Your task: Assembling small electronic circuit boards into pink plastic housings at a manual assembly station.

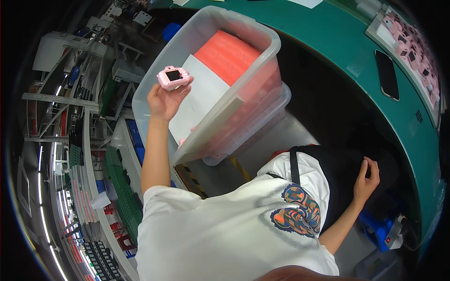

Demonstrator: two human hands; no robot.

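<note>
My left hand is raised over the near left side of a translucent plastic bin. It grips a pink toy camera from below, with the camera's dark square screen facing up. Beneath it in the bin lie a white sheet and a red-orange foam sheet. Small pink pieces show at the bin's near inner edge. Off to the right, my right hand hangs beside my dark-covered lap, fingers loosely bent and apart, with nothing visible in it.
A green worktable curves along the far and right side. On it lie a black phone and a tray of several pink toy cameras. Another clear bin sits under the first. Racks with green trays stand left.
</note>
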